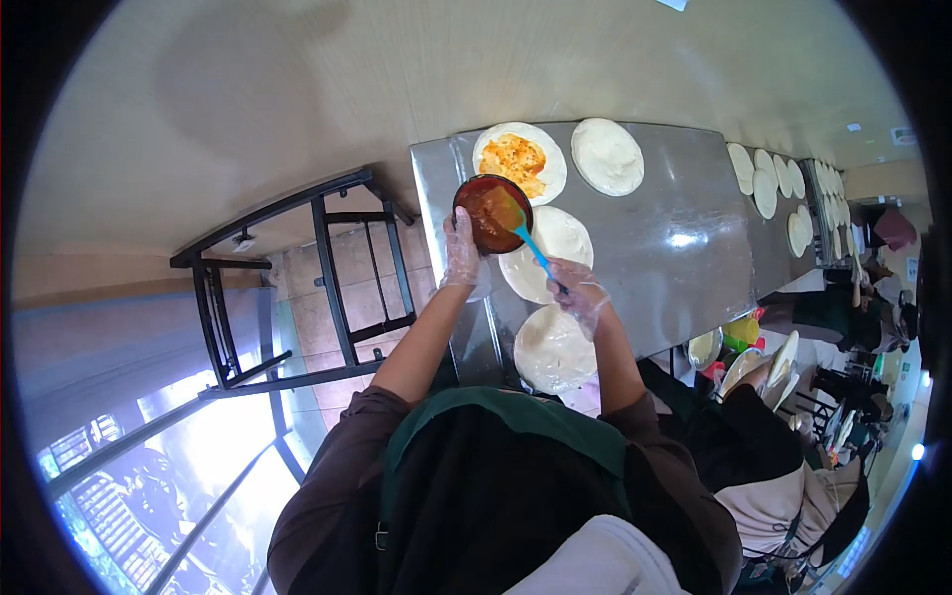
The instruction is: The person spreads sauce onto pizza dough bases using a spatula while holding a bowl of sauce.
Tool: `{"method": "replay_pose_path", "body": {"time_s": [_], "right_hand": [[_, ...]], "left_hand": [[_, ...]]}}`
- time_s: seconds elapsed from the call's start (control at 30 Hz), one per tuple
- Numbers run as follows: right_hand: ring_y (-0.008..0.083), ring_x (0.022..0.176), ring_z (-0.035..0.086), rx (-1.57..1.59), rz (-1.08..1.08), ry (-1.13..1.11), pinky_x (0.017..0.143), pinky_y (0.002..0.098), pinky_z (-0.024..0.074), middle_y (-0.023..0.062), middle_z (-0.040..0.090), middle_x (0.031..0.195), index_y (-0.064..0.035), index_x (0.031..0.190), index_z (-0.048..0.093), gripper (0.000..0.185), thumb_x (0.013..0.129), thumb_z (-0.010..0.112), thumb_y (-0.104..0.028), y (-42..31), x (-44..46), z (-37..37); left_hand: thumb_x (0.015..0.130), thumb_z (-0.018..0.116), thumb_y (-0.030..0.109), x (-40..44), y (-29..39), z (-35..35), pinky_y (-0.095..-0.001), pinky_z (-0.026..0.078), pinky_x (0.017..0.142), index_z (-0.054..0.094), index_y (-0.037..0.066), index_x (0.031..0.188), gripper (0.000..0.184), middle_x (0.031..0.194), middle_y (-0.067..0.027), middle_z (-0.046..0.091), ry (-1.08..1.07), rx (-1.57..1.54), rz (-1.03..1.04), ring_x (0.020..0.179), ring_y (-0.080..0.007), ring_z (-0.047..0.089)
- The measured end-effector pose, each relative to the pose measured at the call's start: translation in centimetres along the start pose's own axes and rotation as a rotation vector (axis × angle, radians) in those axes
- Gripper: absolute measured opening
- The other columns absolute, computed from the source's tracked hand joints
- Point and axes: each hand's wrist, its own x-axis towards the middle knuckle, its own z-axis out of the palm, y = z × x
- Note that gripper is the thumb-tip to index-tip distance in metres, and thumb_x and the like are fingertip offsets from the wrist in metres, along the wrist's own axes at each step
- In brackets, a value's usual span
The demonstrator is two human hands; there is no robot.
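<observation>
A dark bowl (483,210) of reddish-brown sauce is held up over the metal table by my left hand (461,250), in a clear plastic glove, gripping its near left side. My right hand (578,290), also gloved, is closed on the handle of a blue spatula (540,258), whose head rests in the sauce. Behind the bowl, one round dough (540,186) has orange sauce spread on its middle. A plain dough round (607,157) lies to its right. Another dough (560,238) is partly hidden under the bowl and spatula, and one more (553,349) lies at the near edge.
The metal table (684,248) stretches right, with several dough rounds (766,188) farther along. A black metal frame (332,278) stands at the left. People (759,446) are at the right, near a bowl (704,347) and stacked discs.
</observation>
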Motion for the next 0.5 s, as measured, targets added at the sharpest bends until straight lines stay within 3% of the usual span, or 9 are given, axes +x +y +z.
{"method": "replay_pose_path", "body": {"time_s": [0.1, 0.2, 0.3, 0.4, 0.5], "right_hand": [[0.0023, 0.049, 0.038, 0.064, -0.096, -0.022, 0.042, 0.0198, 0.0276, -0.0058, 0.048, 0.066, -0.0134, 0.127, 0.064, 0.032, 0.098, 0.061, -0.029, -0.2, 0.9, -2.4], [0.0038, 0.05, 0.039, -0.075, -0.085, 0.237, 0.044, 0.0205, 0.0322, -0.0061, 0.047, 0.066, -0.0141, 0.126, 0.064, 0.031, 0.099, 0.058, -0.028, -2.6, 2.9, -4.0], [0.0121, 0.06, 0.056, -0.678, -0.502, 0.517, 0.058, 0.027, 0.0478, 0.0014, 0.058, 0.066, -0.0137, 0.129, 0.063, 0.035, 0.098, 0.056, -0.026, -1.1, 10.1, -8.7], [0.0247, 0.072, 0.065, -1.453, -0.727, 0.847, 0.072, 0.0374, 0.0538, 0.0094, 0.064, 0.074, -0.0165, 0.136, 0.058, 0.041, 0.097, 0.052, -0.025, -0.3, 13.3, -9.1], [0.0301, 0.085, 0.067, -1.684, -0.488, 0.899, 0.074, 0.0443, 0.0527, 0.0134, 0.069, 0.087, -0.0237, 0.136, 0.058, 0.039, 0.099, 0.047, -0.024, 1.9, 10.6, -6.5]], "left_hand": [[0.094, 0.049, 0.066, 1.0, -0.4, 0.6, -0.0414, 0.046, 0.103, 0.031, 0.002, 0.144, 0.083, 0.135, -0.0204, 0.048, -0.005, -0.106, -0.043, 0.123, -0.0294, 0.051], [0.095, 0.049, 0.064, 1.4, -0.5, 0.8, -0.0414, 0.045, 0.104, 0.034, 0.001, 0.143, 0.08, 0.136, -0.0206, 0.047, 0.08, -0.091, -0.046, 0.124, -0.0298, 0.051], [0.096, 0.049, 0.063, 1.4, -0.3, 0.0, -0.0406, 0.043, 0.105, 0.035, 0.0, 0.143, 0.08, 0.137, -0.0199, 0.047, 0.081, -0.094, -0.035, 0.124, -0.0297, 0.05], [0.096, 0.047, 0.063, -0.3, 0.8, -1.0, -0.0393, 0.042, 0.107, 0.035, -0.002, 0.144, 0.081, 0.138, -0.0187, 0.047, 0.046, -0.112, -0.021, 0.126, -0.0287, 0.05], [0.097, 0.044, 0.065, -2.4, 2.0, -1.5, -0.0374, 0.04, 0.109, 0.036, -0.003, 0.144, 0.083, 0.14, -0.0171, 0.047, 0.062, 0.009, 0.085, 0.128, -0.027, 0.049]]}}
